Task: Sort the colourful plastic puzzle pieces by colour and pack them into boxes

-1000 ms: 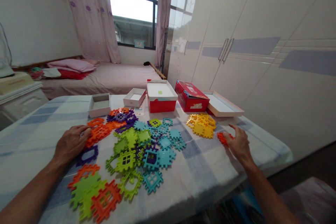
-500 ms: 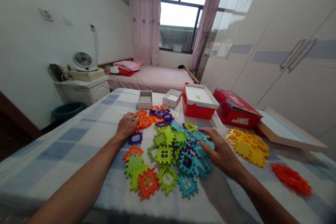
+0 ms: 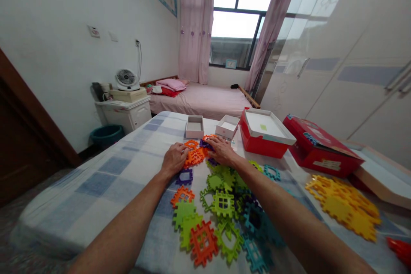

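Note:
My left hand (image 3: 175,160) rests at the left edge of a pile of orange interlocking plastic building pieces (image 3: 194,158), its fingers curled against them. My right hand (image 3: 222,150) reaches across to the back of the pile. Its fingers and thumb are apart over purple pieces (image 3: 204,144) and an orange piece; I cannot see whether its fingertips touch them. A square purple frame piece (image 3: 185,177) lies just below my left hand. Green pieces (image 3: 224,204) are heaped nearer me. My right forearm partly hides blue pieces (image 3: 255,253).
Two small open boxes (image 3: 195,126) stand behind the pile. A red box with a white tray on top (image 3: 265,132) and another red box (image 3: 321,147) are at right. Yellow pieces (image 3: 343,207) lie in front of them; red pieces (image 3: 400,248) sit at the far right edge.
My right hand has moved left from above the blue pieces to the orange and purple ones. My left hand stays by the orange pieces. The view has turned rightward-shifted, scene sliding right.

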The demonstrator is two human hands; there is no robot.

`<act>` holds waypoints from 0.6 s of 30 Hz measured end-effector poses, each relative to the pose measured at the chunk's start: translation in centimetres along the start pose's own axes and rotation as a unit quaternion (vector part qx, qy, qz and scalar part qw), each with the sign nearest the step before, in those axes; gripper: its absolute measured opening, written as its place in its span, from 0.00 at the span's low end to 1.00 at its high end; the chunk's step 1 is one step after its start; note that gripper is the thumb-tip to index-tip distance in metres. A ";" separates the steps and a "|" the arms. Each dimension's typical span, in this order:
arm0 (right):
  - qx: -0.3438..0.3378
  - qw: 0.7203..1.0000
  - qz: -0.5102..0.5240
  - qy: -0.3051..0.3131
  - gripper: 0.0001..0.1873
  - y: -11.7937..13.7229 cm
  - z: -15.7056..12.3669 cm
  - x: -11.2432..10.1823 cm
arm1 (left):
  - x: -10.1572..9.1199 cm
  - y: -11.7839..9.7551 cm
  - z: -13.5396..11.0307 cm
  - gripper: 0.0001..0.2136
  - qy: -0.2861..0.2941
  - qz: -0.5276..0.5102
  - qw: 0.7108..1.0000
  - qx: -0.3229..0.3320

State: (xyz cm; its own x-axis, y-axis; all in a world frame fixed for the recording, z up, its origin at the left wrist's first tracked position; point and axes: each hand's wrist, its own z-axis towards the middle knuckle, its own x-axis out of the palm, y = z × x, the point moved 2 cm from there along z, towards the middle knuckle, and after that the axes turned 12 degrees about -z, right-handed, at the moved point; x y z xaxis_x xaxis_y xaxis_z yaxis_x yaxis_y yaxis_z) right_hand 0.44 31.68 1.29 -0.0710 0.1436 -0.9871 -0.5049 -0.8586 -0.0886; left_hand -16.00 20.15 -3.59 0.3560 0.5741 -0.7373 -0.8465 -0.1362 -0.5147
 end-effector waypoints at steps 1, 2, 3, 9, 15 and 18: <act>0.011 1.000 -0.007 0.009 0.23 -0.1 -0.1 0.2 | 0.0 -0.1 0.0 0.17 0.000 -0.001 1.000 -0.001; 0.022 1.000 -0.012 0.016 0.21 -0.3 -0.3 0.2 | 0.0 -0.1 0.0 0.17 -0.001 -0.002 1.000 -0.002; 0.035 0.999 -0.019 0.022 0.19 -0.6 -0.7 0.2 | 0.0 -0.2 0.0 0.17 -0.001 -0.003 1.000 -0.003; 0.102 0.994 -0.045 0.018 0.20 -2.3 -1.5 -1.0 | 0.4 0.0 0.2 0.17 -0.003 -0.009 1.000 -0.010; 0.110 0.994 0.009 0.001 0.26 -2.7 2.3 0.2 | 0.2 0.0 0.1 0.17 0.000 0.006 1.000 -0.005; 0.124 0.992 0.016 0.025 0.26 -2.8 3.7 1.3 | 0.2 -0.1 0.1 0.17 0.002 0.012 1.000 -0.003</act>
State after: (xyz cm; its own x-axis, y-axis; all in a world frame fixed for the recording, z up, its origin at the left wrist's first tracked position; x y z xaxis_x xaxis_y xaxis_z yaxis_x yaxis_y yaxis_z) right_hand -1.44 36.14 0.75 -0.0509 0.0894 -0.9947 -0.7000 -0.7136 -0.0283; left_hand -15.92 20.36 -3.65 0.3369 0.5666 -0.7520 -0.8523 -0.1559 -0.4993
